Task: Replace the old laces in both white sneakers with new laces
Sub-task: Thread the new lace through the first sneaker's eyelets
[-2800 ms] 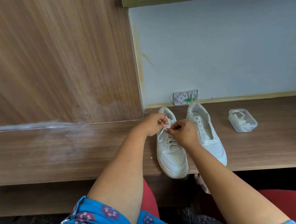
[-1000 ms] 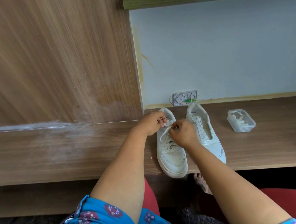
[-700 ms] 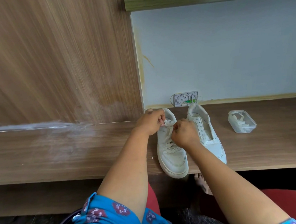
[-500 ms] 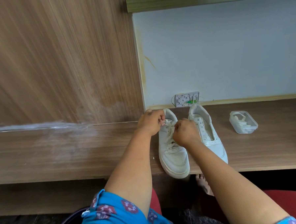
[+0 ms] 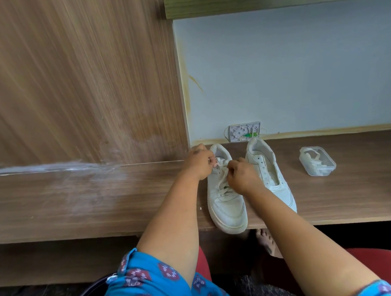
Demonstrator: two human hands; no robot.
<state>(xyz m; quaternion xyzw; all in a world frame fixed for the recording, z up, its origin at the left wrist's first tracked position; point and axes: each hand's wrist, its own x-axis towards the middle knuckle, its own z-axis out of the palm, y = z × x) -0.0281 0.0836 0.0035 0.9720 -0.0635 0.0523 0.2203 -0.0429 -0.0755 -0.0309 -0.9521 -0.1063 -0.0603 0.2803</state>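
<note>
Soft, even daylight; wide-angle view with blurred left side.

The pale blue-grey painted wall (image 5: 299, 70) is the brightest area, lit evenly without glare. The brown wood-grain panel (image 5: 77, 74) smears into streaks toward the left edge, and a whitish sheen crosses the long brown wooden shelf (image 5: 56, 191). Beneath the shelf, shadow deepens to near black. Straight edges bow slightly near the frame borders.

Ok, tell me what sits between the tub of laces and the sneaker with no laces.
Nothing visible. The tub stands on the desk to the right of the unlaced sneaker, with bare wood between. Both hands are on the other sneaker's lace.
</note>
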